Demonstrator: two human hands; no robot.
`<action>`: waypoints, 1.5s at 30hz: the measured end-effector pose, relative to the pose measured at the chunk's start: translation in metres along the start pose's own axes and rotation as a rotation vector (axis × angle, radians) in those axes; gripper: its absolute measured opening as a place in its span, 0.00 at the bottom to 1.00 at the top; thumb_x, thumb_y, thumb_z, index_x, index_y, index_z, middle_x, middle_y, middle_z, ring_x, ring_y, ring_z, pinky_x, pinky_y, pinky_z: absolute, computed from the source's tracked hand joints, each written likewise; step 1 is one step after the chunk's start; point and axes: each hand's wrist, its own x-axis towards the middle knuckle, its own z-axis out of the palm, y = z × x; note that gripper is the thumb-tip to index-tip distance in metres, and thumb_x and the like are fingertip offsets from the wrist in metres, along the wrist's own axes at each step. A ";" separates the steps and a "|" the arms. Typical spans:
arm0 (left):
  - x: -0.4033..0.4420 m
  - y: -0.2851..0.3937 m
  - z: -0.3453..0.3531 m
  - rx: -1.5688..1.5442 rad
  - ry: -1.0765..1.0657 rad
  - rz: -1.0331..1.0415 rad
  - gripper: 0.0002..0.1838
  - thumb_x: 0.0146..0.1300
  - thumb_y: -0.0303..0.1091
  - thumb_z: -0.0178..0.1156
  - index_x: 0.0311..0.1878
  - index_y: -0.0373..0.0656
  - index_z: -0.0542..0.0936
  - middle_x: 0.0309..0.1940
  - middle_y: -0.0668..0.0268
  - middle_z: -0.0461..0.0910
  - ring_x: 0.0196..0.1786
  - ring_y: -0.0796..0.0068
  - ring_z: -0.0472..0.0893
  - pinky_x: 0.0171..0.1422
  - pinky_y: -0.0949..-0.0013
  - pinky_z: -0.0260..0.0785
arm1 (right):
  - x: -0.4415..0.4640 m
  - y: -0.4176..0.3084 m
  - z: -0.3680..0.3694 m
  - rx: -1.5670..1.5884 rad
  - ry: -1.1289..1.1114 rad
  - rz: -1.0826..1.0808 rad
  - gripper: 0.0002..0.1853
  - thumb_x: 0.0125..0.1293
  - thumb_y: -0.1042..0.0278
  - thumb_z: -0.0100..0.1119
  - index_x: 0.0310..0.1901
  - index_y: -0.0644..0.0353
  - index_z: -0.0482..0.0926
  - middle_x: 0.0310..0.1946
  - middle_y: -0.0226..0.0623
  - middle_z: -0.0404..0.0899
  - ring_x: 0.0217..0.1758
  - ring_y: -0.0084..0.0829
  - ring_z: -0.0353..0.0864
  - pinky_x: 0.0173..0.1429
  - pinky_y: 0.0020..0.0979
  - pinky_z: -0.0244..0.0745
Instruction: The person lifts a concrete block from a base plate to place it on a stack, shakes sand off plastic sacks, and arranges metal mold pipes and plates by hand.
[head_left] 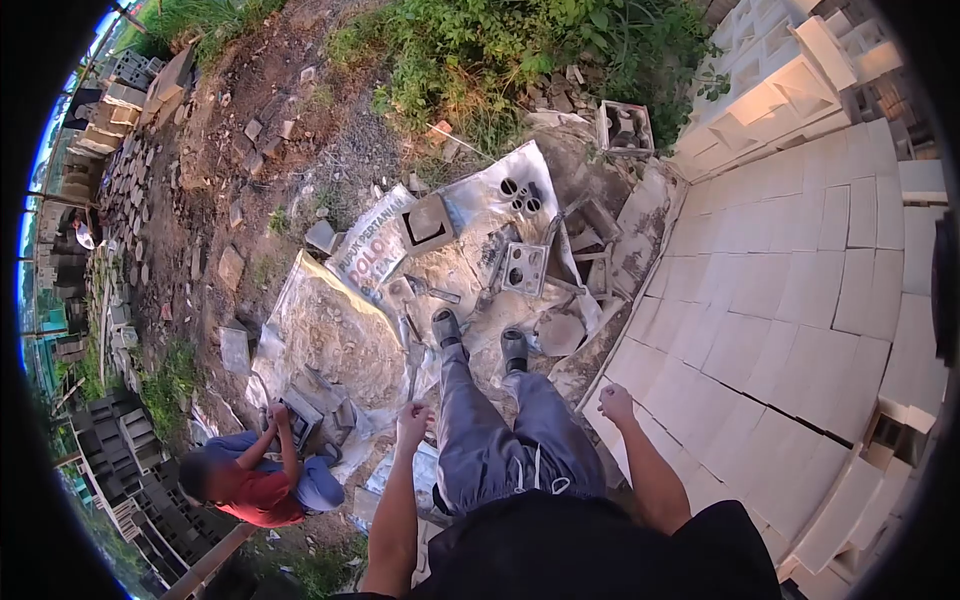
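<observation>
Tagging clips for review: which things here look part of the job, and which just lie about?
Probably the job:
- printed sack
- holed block
- square grey piece

Probably just lying about:
- tan chunk on the dirt
- orange fragment near the bushes

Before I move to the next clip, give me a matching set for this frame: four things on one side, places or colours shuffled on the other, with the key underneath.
Things:
1. Wearer's left hand
2. Co-worker's shirt
3. Wearer's right hand
4. Lettered sack

Places and colours:
A. On the ground beyond the dark shoes
B. Seen against the pale blocks
C. Red
D. Just to the picture's left of the grey trousers

Right pairs: 1-D, 2-C, 3-B, 4-A
</observation>
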 end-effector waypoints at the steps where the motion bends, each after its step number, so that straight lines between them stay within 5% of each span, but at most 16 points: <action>1: 0.018 0.000 0.002 0.019 -0.058 0.011 0.10 0.63 0.33 0.55 0.39 0.35 0.77 0.29 0.62 0.81 0.29 0.75 0.81 0.30 0.74 0.72 | -0.001 -0.010 0.008 -0.034 0.061 -0.108 0.10 0.63 0.67 0.51 0.36 0.65 0.77 0.28 0.39 0.81 0.25 0.30 0.84 0.24 0.27 0.78; 2: 0.034 0.000 0.003 0.030 -0.074 0.007 0.10 0.63 0.33 0.55 0.39 0.35 0.77 0.29 0.62 0.81 0.29 0.75 0.81 0.30 0.74 0.72 | -0.002 -0.020 0.016 -0.029 0.068 -0.090 0.10 0.63 0.67 0.51 0.36 0.65 0.77 0.28 0.39 0.81 0.25 0.30 0.84 0.24 0.27 0.78; 4: 0.062 0.013 0.016 0.204 -0.226 -0.027 0.10 0.64 0.33 0.55 0.39 0.34 0.77 0.29 0.61 0.81 0.29 0.75 0.81 0.32 0.72 0.74 | -0.018 -0.071 0.021 0.169 0.042 0.188 0.11 0.59 0.65 0.54 0.37 0.61 0.80 0.31 0.47 0.82 0.37 0.42 0.83 0.44 0.38 0.77; 5: 0.079 0.020 0.023 0.196 -0.240 -0.015 0.11 0.65 0.34 0.54 0.39 0.34 0.77 0.29 0.60 0.81 0.29 0.74 0.81 0.34 0.72 0.75 | 0.000 -0.064 0.042 0.011 0.055 0.040 0.10 0.59 0.64 0.55 0.37 0.61 0.80 0.33 0.48 0.82 0.41 0.45 0.82 0.46 0.39 0.76; 11: 0.234 0.010 0.080 0.135 -0.330 0.002 0.13 0.66 0.38 0.55 0.43 0.37 0.76 0.30 0.61 0.81 0.30 0.73 0.81 0.34 0.71 0.74 | 0.089 -0.136 0.111 -0.039 0.010 -0.115 0.12 0.58 0.61 0.55 0.35 0.61 0.80 0.32 0.47 0.81 0.39 0.45 0.81 0.44 0.39 0.75; 18: 0.411 -0.032 0.179 0.293 -0.282 0.056 0.11 0.64 0.35 0.52 0.37 0.37 0.77 0.27 0.64 0.80 0.29 0.79 0.79 0.32 0.75 0.72 | 0.314 -0.069 0.216 -0.029 0.073 -0.040 0.17 0.57 0.57 0.58 0.39 0.64 0.76 0.36 0.58 0.78 0.44 0.56 0.77 0.48 0.46 0.71; 21: 0.475 -0.038 0.232 0.495 -0.368 0.225 0.13 0.67 0.38 0.50 0.43 0.36 0.76 0.33 0.62 0.81 0.34 0.76 0.80 0.39 0.72 0.73 | 0.391 -0.074 0.237 0.050 0.040 0.039 0.24 0.55 0.53 0.62 0.44 0.67 0.75 0.40 0.59 0.78 0.48 0.56 0.76 0.52 0.45 0.70; 25: 0.500 -0.050 0.295 0.672 -0.261 0.363 0.11 0.63 0.34 0.52 0.42 0.37 0.77 0.33 0.54 0.81 0.37 0.58 0.82 0.43 0.61 0.73 | 0.435 -0.054 0.287 0.370 -0.128 0.091 0.28 0.53 0.51 0.65 0.47 0.67 0.75 0.42 0.57 0.79 0.52 0.55 0.76 0.56 0.43 0.68; 27: 0.526 -0.077 0.312 0.690 -0.258 0.418 0.11 0.61 0.33 0.53 0.42 0.37 0.77 0.34 0.53 0.81 0.39 0.55 0.81 0.45 0.59 0.72 | 0.447 -0.048 0.308 0.150 0.122 0.044 0.26 0.54 0.53 0.65 0.47 0.67 0.75 0.41 0.57 0.79 0.50 0.55 0.76 0.55 0.45 0.68; 37: 0.544 -0.126 0.313 0.735 -0.096 0.349 0.15 0.56 0.33 0.58 0.45 0.36 0.73 0.38 0.50 0.78 0.44 0.50 0.77 0.51 0.55 0.69 | 0.353 -0.078 0.261 -0.019 0.252 -0.154 0.13 0.57 0.68 0.58 0.40 0.64 0.71 0.31 0.58 0.78 0.41 0.59 0.75 0.46 0.51 0.67; 41: 0.555 -0.130 0.321 0.906 0.011 0.421 0.24 0.58 0.38 0.60 0.54 0.36 0.65 0.47 0.45 0.73 0.53 0.46 0.73 0.53 0.51 0.69 | 0.361 -0.050 0.219 -0.055 0.112 -0.222 0.12 0.55 0.72 0.59 0.39 0.65 0.70 0.28 0.57 0.77 0.37 0.57 0.76 0.42 0.48 0.68; 45: 0.566 -0.099 0.328 1.061 -0.083 0.293 0.23 0.59 0.42 0.60 0.49 0.34 0.68 0.43 0.43 0.76 0.49 0.44 0.76 0.52 0.50 0.69 | 0.390 -0.033 0.180 -0.205 0.063 -0.355 0.11 0.54 0.75 0.58 0.39 0.64 0.69 0.31 0.52 0.77 0.39 0.55 0.76 0.42 0.47 0.69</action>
